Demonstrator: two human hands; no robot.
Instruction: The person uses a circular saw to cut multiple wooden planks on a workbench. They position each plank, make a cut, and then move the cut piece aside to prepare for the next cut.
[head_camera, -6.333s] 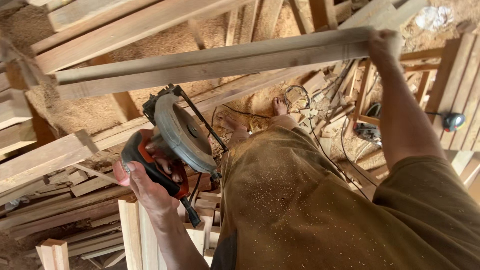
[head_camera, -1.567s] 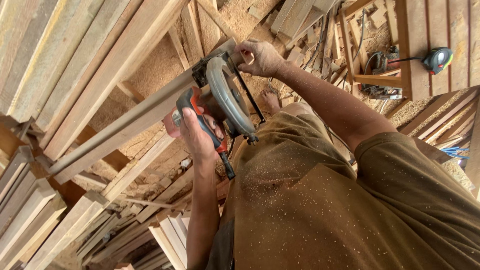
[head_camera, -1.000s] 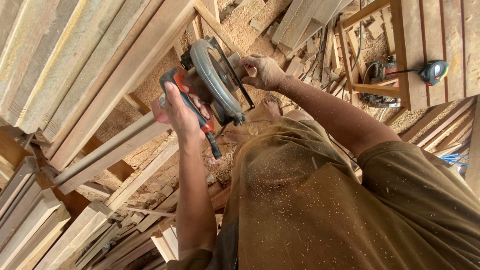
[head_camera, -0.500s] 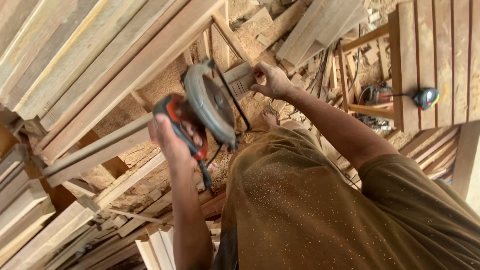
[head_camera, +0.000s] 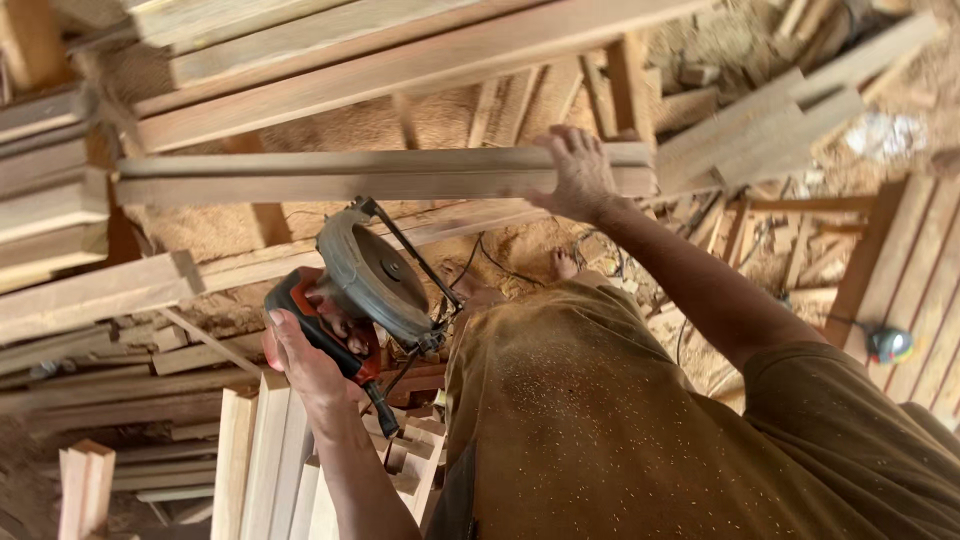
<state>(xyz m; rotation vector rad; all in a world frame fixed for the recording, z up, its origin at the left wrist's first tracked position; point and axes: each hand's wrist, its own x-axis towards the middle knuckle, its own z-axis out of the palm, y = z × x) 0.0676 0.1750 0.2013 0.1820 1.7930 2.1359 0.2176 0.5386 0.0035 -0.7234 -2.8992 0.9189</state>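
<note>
Moved: saw (head_camera: 372, 285) lowered off the plank (head_camera: 380, 175).
Left hand (head_camera: 310, 360): clenched on saw handle, below plank, blade clear.
Right hand (head_camera: 578, 172): flat on plank, steadying.

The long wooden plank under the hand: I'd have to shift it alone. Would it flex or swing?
The plank looks thick and straight, so probably stiff. The right hand rests near one end, so the far end may swing.
</note>
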